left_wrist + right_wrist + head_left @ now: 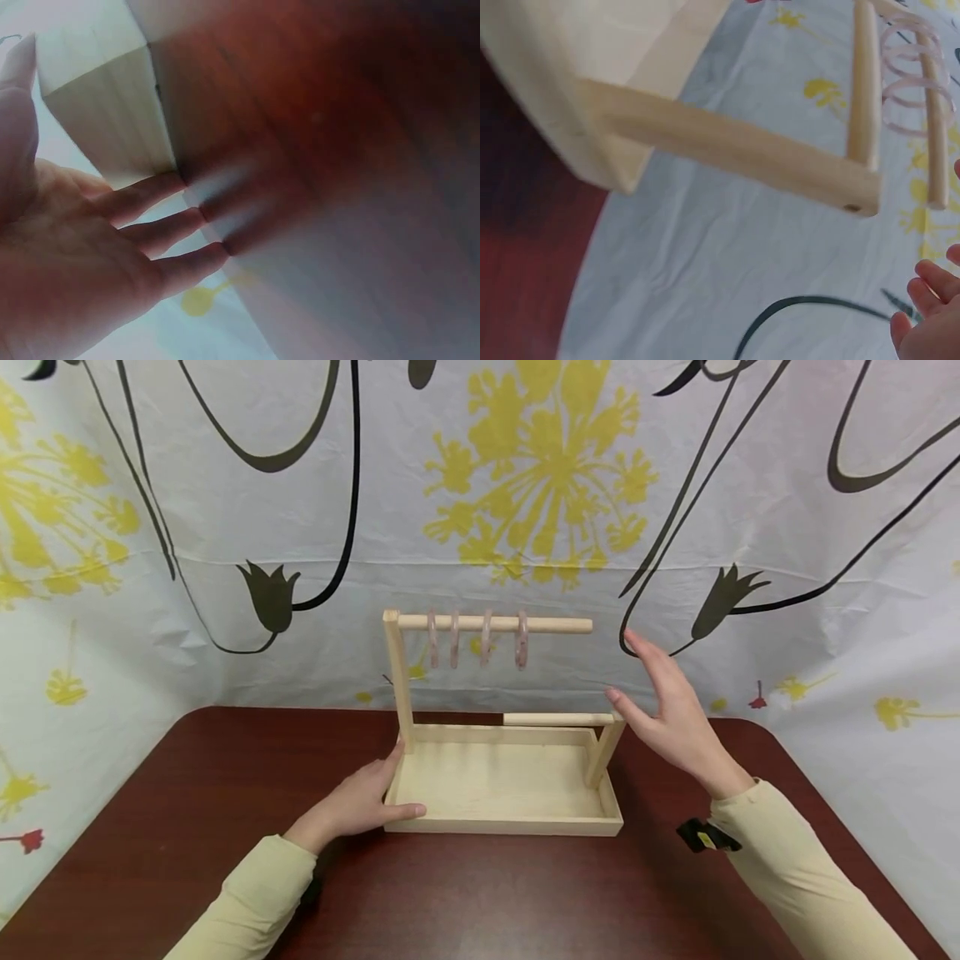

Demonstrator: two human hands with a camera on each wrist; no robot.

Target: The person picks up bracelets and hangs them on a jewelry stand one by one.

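Observation:
A pale wooden stand (502, 827) with a shallow tray base sits on the table. From its tall left post (400, 685), an upper bar (566, 626) runs rightward, carrying several pinkish translucent rings (454, 647). A shorter right post (604, 756) bears a lower bar (557, 720) pointing left. My left hand (360, 800) holds the tray's left end, thumb over the front corner, other fingers outside the wall beside the post. Just right of the short post, my right hand (675, 718) is raised in the air, fingers extended and nothing in them.
The dark red-brown table (480, 902) reaches a patterned cloth backdrop (330, 668) close behind the stand. More of the backdrop hangs at both sides. A black strap (707, 836) is on my right wrist.

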